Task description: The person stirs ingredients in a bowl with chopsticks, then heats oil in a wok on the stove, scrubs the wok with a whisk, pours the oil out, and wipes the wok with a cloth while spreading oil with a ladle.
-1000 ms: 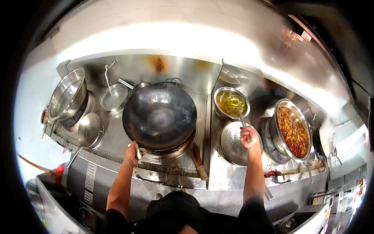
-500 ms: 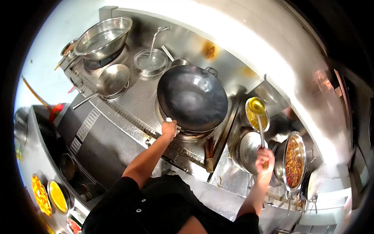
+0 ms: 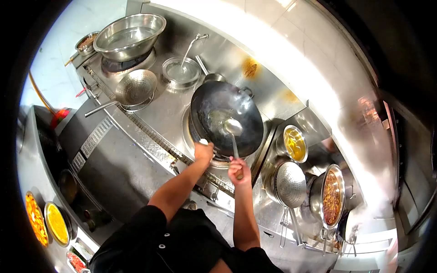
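Now your right hand (image 3: 239,170), closed round its handle, had brought the long-handled silver metal ladle (image 3: 233,127) from over the round steel pot of yellow liquid (image 3: 295,144) to inside the wide round black metal wok (image 3: 227,108), which sat over the steel burner ring (image 3: 187,132) in front of you. A thin yellowish patch (image 3: 219,120) showed by the ladle, w/ none seen a sec earlier, so some liquid had prob. gone in. Your left hand (image 3: 203,152) gripped the wok's near edge, w/ a small white item (couldn't tell what).

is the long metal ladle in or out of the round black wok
Apparently in: the ladle has its head within the wok; whether touching, cannot tell.
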